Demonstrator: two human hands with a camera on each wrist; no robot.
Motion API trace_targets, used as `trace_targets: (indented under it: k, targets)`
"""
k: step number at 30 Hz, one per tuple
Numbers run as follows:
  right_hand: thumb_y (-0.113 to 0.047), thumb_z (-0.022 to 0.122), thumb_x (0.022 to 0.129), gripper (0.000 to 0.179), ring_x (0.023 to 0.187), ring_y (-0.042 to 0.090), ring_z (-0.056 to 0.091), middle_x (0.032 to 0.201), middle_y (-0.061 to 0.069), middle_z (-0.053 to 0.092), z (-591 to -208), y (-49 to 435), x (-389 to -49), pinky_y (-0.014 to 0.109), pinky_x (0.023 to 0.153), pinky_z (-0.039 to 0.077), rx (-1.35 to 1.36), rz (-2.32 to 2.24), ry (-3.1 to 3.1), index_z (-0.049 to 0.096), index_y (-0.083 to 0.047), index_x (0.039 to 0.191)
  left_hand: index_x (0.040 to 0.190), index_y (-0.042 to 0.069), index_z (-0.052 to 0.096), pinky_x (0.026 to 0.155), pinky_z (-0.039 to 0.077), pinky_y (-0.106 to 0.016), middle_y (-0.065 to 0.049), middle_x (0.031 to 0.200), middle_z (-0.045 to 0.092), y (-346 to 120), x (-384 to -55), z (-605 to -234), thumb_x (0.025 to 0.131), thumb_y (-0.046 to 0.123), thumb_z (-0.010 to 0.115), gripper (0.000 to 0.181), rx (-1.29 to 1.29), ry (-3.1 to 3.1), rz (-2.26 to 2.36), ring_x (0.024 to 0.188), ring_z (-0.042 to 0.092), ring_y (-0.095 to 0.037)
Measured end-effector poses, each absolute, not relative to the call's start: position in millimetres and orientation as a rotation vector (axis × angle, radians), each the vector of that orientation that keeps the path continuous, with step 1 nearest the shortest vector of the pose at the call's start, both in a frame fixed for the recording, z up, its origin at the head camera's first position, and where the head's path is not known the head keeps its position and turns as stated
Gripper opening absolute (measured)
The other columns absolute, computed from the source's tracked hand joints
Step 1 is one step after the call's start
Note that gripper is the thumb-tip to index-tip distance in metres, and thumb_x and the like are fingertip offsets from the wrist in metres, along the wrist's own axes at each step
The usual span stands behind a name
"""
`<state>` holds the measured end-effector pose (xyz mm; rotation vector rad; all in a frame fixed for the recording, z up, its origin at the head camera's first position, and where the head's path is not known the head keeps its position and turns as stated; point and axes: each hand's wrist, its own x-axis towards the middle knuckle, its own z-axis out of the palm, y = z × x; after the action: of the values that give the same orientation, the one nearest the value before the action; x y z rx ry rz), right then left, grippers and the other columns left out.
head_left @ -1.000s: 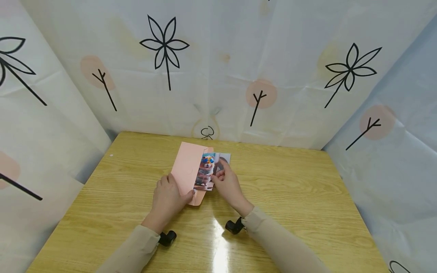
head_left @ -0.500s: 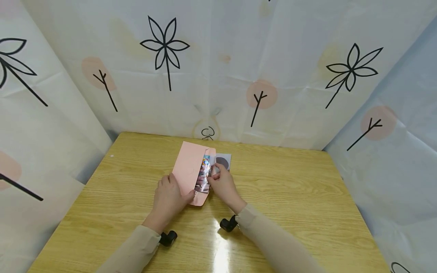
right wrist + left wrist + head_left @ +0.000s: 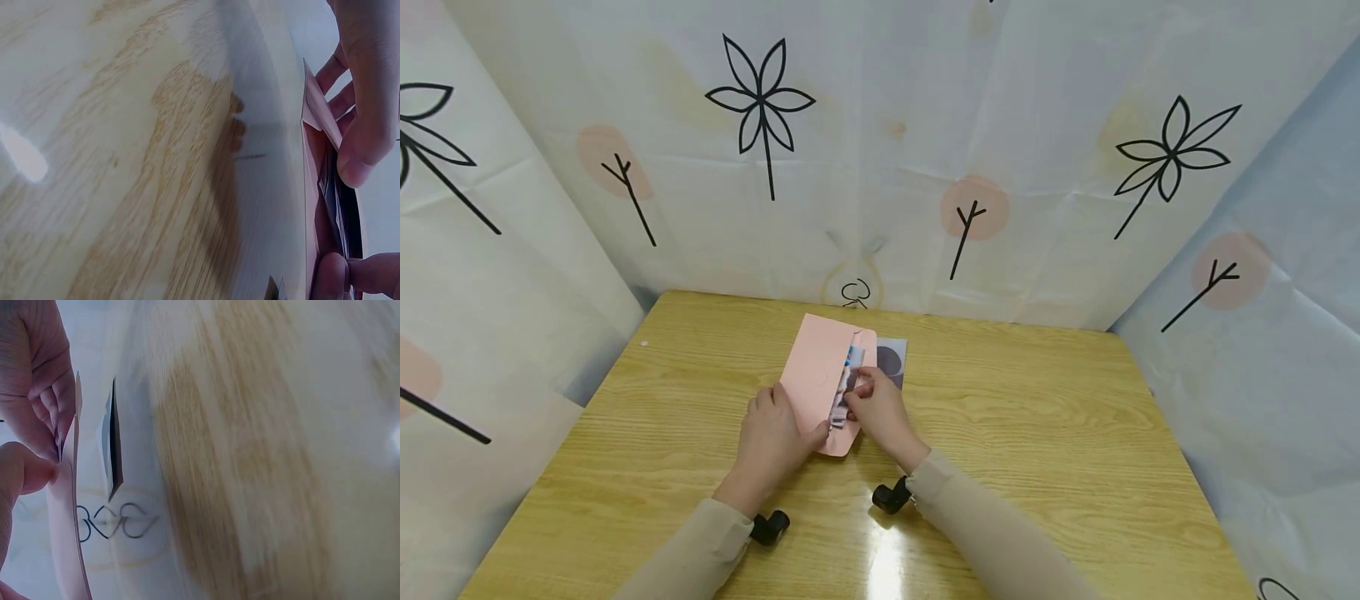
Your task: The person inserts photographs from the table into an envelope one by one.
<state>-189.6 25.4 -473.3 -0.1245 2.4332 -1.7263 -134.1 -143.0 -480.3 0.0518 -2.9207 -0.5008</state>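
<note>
A pink envelope point(image 3: 816, 358) is tilted in the middle of the head view. My left hand point(image 3: 773, 440) grips its lower left edge, thumb at the open mouth. At that mouth, my right hand point(image 3: 882, 412) pinches a glossy picture card point(image 3: 841, 393), most of it inside the envelope and only a narrow strip showing. In the right wrist view the envelope's mouth gapes, and the thin edges of the card point(image 3: 331, 187) show beside my right thumb point(image 3: 365, 140). Behind the flap, a grey card with a dark round shape point(image 3: 890, 358) is partly covered.
The wooden table point(image 3: 1037, 433) carries the work, with light glaring off its front middle. A white cloth printed with plants point(image 3: 865, 150) surrounds it at the back and sides. Black wrist cameras point(image 3: 771, 527) protrude from both sleeves.
My right hand has moved left and slid the picture card deeper into the envelope. More of the grey card behind is uncovered. My left hand keeps its grip.
</note>
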Motion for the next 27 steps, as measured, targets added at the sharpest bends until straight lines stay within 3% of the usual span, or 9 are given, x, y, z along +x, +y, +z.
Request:
trace_targets:
  k: [9,22,27]
  targets:
    - [-0.003,0.063,0.089,0.044,0.066,0.023,0.068,0.085,0.007,0.064,-474.8,21.7,-189.1,0.031,0.059,0.056,-0.147,-1.702,2.432,0.052,0.003,0.132,0.124,-0.022,0.041,0.083,0.045,-0.05,-0.032,0.106,0.05,-140.0,-131.8,-479.3,0.072,0.056,0.073,0.099,0.012,-2.87,-0.512,0.097,0.051,-0.043]
    - [-0.005,0.06,0.092,0.037,0.078,0.018,0.065,0.102,0.01,0.062,-473.1,22.4,-188.4,0.036,0.067,0.057,-0.146,-1.77,2.319,0.058,0.003,0.128,0.127,-0.022,0.038,0.088,0.045,-0.052,-0.035,0.113,0.049,-142.2,-132.3,-482.1,0.072,0.059,0.072,0.104,0.034,-2.889,-0.501,0.103,0.05,-0.045]
    - [-0.016,0.065,0.092,0.038,0.082,0.018,0.062,0.103,0.01,0.058,-471.4,30.1,-189.2,0.034,0.066,0.056,-0.229,-1.76,2.347,0.058,0.0,0.125,0.128,-0.022,0.038,0.089,0.044,-0.053,-0.035,0.114,0.048,-146.0,-133.9,-484.2,0.073,0.059,0.072,0.104,0.064,-2.91,-0.532,0.105,0.049,-0.046]
